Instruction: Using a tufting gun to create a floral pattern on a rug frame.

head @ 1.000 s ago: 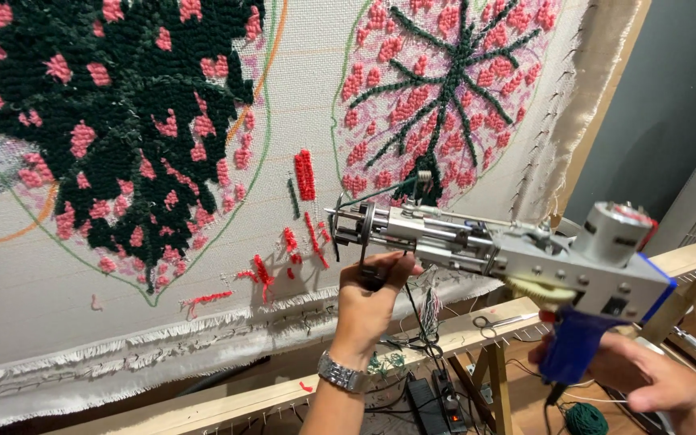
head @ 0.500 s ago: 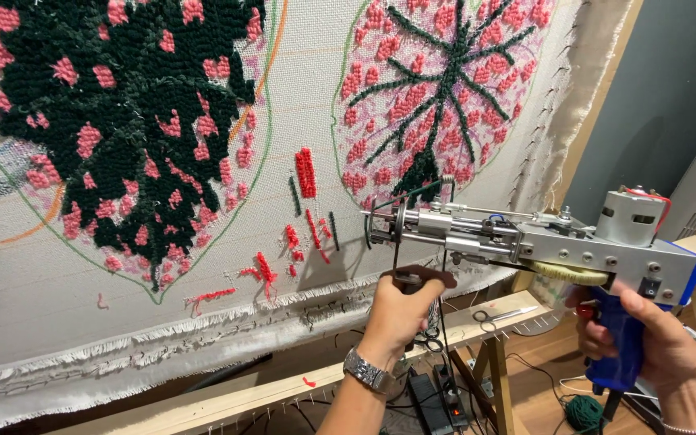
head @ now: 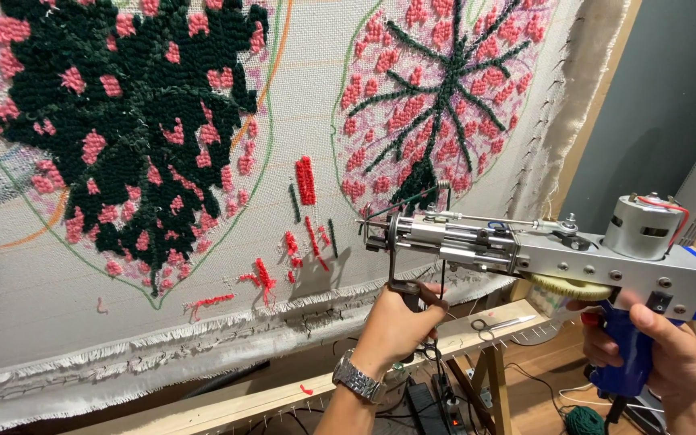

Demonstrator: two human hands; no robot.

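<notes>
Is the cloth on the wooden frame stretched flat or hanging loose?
Stretched flat. The cloth shows no folds across its patterned face; only its frayed lower edge hangs loose over the wooden frame.

Behind your work you see the dark green tufted leaf (head: 114,121) with pink flecks at upper left and the pink leaf (head: 445,89) with dark green veins at upper right. Scissors (head: 503,325) lie on the wooden frame rail (head: 283,395). A green yarn ball (head: 584,420) sits on the floor beside cables (head: 432,399).
</notes>
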